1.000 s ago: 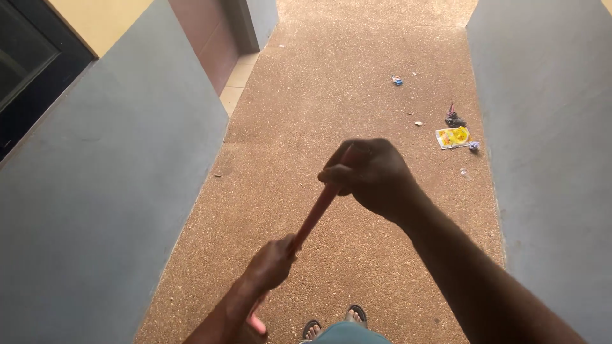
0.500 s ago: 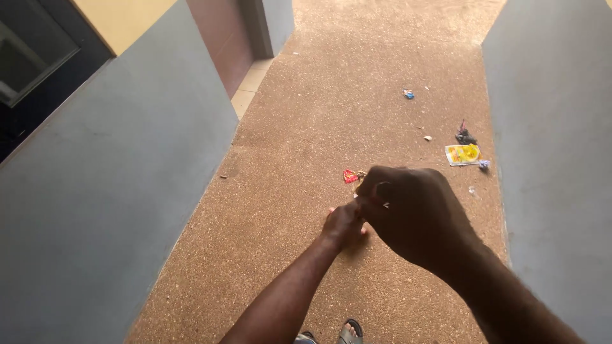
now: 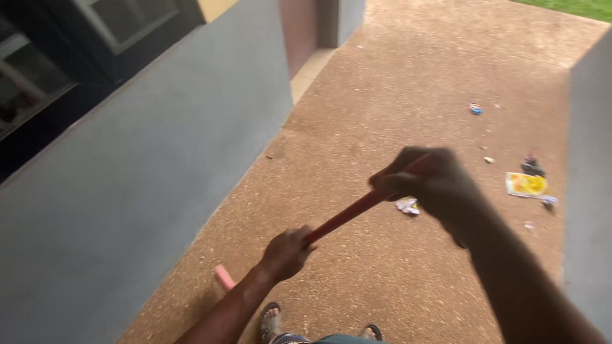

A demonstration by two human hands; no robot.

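Observation:
A long red broom handle (image 3: pixel 347 214) runs slantwise in front of me. My right hand (image 3: pixel 428 181) grips its upper end at centre right. Lower down, my left hand (image 3: pixel 287 252) is closed around the handle. A pink piece of the broom (image 3: pixel 224 277) pokes out by the wall foot at the lower left, its far end hidden behind my left arm. A crumpled white scrap of litter (image 3: pixel 407 206) lies on the brown pebbled floor (image 3: pixel 357 127) just under my right hand.
A grey wall (image 3: pixel 146 185) runs along the left and another grey wall (image 3: pixel 590 191) along the right. A yellow wrapper (image 3: pixel 526 185), a dark scrap (image 3: pixel 531 165) and a small blue bit (image 3: pixel 475 109) lie on the floor ahead. My sandalled feet (image 3: pixel 271 320) show at the bottom.
The view has swung left and tilted. My hands, bunched together half a second ago, have moved apart along the handle. The red scrap on the floor is gone from view; a white one shows.

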